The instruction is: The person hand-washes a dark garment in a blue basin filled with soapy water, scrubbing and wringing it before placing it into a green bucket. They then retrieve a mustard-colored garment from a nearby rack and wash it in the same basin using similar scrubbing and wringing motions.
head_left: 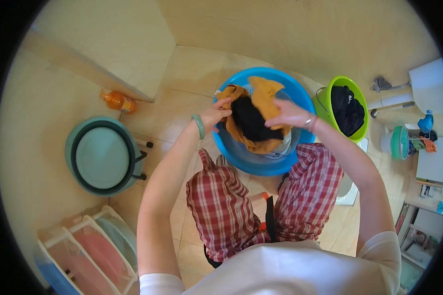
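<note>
Your right hand (pixel 289 115) clamps orange-black garment (pixel 251 120); left hand (pixel 214 115) at left edge, grip unclear; garment between both, over blue basin (pixel 306 98).

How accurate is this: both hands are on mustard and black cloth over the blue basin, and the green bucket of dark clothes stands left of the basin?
The side is wrong: in the head view, the green bucket of dark clothes stands right of the blue basin. The left hand and right hand are on the cloth, as stated.
</note>
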Motion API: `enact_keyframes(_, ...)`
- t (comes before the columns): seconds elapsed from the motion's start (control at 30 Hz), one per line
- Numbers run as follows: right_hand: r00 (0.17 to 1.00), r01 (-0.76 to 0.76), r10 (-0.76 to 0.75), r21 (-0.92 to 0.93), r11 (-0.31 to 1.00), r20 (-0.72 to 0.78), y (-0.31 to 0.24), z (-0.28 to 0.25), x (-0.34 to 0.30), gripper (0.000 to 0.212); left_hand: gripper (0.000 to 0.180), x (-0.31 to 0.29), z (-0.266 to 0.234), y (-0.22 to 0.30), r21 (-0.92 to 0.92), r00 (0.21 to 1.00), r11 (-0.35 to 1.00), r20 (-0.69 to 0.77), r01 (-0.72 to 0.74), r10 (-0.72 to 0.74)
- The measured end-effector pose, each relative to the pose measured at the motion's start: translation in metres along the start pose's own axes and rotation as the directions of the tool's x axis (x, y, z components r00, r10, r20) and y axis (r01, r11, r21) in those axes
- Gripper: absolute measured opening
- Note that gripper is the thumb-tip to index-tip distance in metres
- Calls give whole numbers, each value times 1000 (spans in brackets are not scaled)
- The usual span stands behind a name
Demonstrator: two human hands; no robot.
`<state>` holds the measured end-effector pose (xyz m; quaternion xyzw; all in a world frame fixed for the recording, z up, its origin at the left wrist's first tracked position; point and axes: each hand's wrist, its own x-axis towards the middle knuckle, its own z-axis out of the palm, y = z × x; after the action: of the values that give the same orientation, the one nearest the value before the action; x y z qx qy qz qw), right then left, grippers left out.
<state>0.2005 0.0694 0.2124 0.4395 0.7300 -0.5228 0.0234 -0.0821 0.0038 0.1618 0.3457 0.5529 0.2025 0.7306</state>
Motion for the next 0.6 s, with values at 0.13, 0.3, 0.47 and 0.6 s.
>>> enact_keyframes(0.13,993,-33,98,-614,789,72,68,61,48,83,66,52,9,-25,29,987,991,-89,-130,132)
enact_keyframes(0.3,964,-229,137,-445,866,-229,80,63,98,62,61,111,11,-71,688,795,664,-211,-293,569)
enact_keyframes(0.47,869,-348,16,-588,730,-494,148,93,113,71,74,160,32,-76,968,850,208,8,-137,527)
enact_keyframes(0.6,898,-357,77,-617,702,-432,194,132,114,77,75,194,24,-121,991,904,65,78,-116,419)
